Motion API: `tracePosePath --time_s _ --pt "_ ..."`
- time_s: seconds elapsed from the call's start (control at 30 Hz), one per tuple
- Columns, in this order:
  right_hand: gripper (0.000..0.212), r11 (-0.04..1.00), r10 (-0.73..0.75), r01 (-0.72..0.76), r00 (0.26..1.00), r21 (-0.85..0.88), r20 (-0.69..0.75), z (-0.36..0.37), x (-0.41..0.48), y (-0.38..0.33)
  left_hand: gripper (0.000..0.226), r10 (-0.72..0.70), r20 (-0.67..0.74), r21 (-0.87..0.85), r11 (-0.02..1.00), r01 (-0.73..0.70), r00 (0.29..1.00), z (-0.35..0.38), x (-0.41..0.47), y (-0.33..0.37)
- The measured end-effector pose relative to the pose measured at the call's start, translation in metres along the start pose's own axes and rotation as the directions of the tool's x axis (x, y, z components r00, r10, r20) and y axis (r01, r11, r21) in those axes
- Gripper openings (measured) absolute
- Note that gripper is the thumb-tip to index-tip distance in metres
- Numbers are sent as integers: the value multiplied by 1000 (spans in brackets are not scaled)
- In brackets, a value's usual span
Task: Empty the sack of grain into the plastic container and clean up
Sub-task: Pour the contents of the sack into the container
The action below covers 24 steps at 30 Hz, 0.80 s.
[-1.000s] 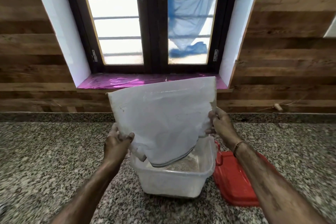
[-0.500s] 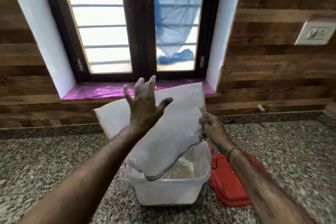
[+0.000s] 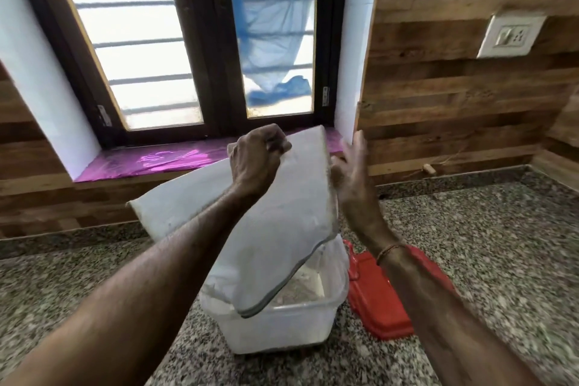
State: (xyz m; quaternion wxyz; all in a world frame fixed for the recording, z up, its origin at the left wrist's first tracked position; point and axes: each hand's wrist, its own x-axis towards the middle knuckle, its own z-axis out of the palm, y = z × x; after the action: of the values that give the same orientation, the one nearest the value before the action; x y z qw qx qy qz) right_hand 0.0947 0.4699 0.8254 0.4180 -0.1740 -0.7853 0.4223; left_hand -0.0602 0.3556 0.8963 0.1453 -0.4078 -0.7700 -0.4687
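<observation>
In the middle of the frame the white sack [image 3: 282,229] hangs upside down and tilted. Its grey-edged mouth dips into the clear plastic container [image 3: 282,332], which stands on the speckled granite desk [image 3: 485,244] at lower centre. A shallow layer of pale grain [image 3: 297,287] shows on the container's floor beside the sack's mouth.

The left hand [image 3: 255,163] is curled into a fist round the sack's upper edge and holds it up. The right hand [image 3: 351,178] is motion-blurred, with its fingers straight and spread, right at the sack's right-hand edge. Whether it touches the cloth I cannot tell. A thin band [image 3: 390,251] circles that wrist.

A red lid [image 3: 376,301] lies flat on the desk just to the right of the container, partly behind the right forearm.

Behind it all is a dark-framed window [image 3: 188,41] over a shiny magenta sill [image 3: 150,160]. A white wall socket [image 3: 510,36] sits on the wood-panelled wall at the upper right.
</observation>
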Motion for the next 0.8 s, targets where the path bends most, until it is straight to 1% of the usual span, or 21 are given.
tracePosePath --time_s 0.03,0.07,0.1,0.13,0.17,0.2,0.23,0.27,0.33,0.37,0.4,0.47,0.5,0.53,0.57,0.6,0.63,0.7,0.73,0.77,0.8 --pt "65 997 19 -12 996 -80 82 7 -7 3 16 -11 -24 -1 1000 11 1000 1 1 2" --pt "71 982 83 -53 983 -180 166 11 -15 11 19 -16 -34 14 1000 17 999 1 1 2" --pt "86 956 171 -106 959 -274 224 11 -22 20 20 -24 -33 38 999 25 999 1 0 0" --pt "100 916 257 -157 936 -369 240 8 -26 30 21 -33 -29 55 998 35 999 0 -1 -3" --pt "102 882 310 -190 923 -432 228 4 -26 38 21 -43 -27 60 997 44 999 -1 -2 -7" --pt "94 866 326 -209 925 -454 195 1 -24 42 19 -51 -22 55 997 53 998 -2 -3 -11" --pt "79 874 310 -219 939 -435 151 -2 -21 39 17 -58 -15 47 997 58 998 -3 -4 -14" --pt "69 903 274 -220 957 -369 100 -2 -16 35 15 -61 -4 43 997 61 998 -2 -4 -15" --pt "77 975 194 -188 980 -121 41 -1 -8 23 15 -56 10 35 998 55 998 0 -6 -13" --pt "77 988 151 -149 988 -41 26 1 -6 17 16 -50 4 26 998 50 999 2 -6 -10" --pt "70 993 116 -114 992 -44 47 6 -7 12 16 -50 -14 16 999 50 999 3 -7 -7" --pt "51 968 120 -67 970 -241 213 17 -18 21 16 -65 -45 10 998 66 997 7 -7 -5" --pt "50 921 170 -45 940 -387 296 20 -25 31 15 -56 -45 27 998 57 997 9 -8 -7" --pt "58 856 253 -48 907 -515 336 19 -31 40 14 -44 -44 56 997 46 998 10 -10 -10" --pt "71 805 326 -71 883 -588 339 17 -34 48 14 -43 -50 79 996 47 998 10 -13 -13" --pt "82 791 362 -105 875 -602 322 15 -34 54 14 -54 -61 88 994 59 997 10 -15 -17" --pt "86 811 374 -151 877 -566 302 13 -32 54 14 -66 -68 87 994 72 995 11 -16 -20" --pt "85 919 310 -225 921 -324 238 13 -26 47 14 -72 -60 77 994 77 996 13 -16 -22" --pt "85 948 284 -240 934 -208 218 15 -24 42 12 -69 -49 58 996 72 996 14 -15 -20" --pt "77 959 272 -247 938 -137 216 16 -23 36 10 -69 -38 25 997 70 997 16 -15 -16" --pt "62 956 283 -254 931 -148 230 20 -23 37 9 -67 -37 -12 998 67 997 16 -15 -11"
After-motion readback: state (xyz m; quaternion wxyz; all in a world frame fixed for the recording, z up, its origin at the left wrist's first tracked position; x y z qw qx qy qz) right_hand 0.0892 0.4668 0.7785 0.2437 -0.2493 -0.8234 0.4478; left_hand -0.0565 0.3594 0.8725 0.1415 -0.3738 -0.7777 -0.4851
